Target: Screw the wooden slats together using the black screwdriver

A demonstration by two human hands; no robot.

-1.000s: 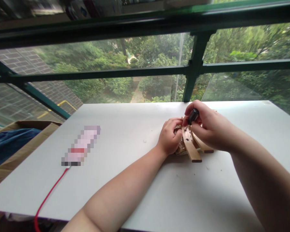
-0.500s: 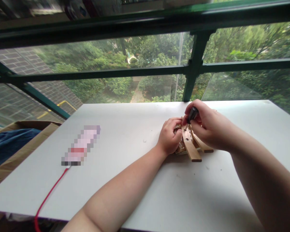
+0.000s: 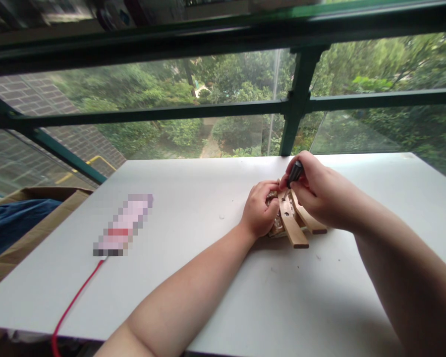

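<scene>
My right hand (image 3: 314, 186) is closed around the dark handle of a screwdriver (image 3: 295, 173). Its thin shaft slants down to a screw or hole near the far end of a flat wooden slat (image 3: 298, 233). A second dark hole shows lower on that slat. Beside it, to the right, lies another wooden slat (image 3: 315, 225), partly covered by my right hand. Both slats rest on a brownish, rough-textured base (image 3: 277, 225), mostly hidden. My left hand (image 3: 259, 208) grips the left side of this wooden piece, thumb near the slat.
The piece lies on a white table (image 3: 193, 248) with small bits of debris. On the left are a pixelated phone-like object (image 3: 124, 225) and its red cable (image 3: 76, 295). A cardboard box (image 3: 74, 198) holding blue cloth stands past the left edge. Green-framed windows border the far side.
The screwdriver handle has turned or tilted slightly, and its tip stays at the same spot on the slat. My left hand keeps its hold. The whole view has shifted very slightly.
</scene>
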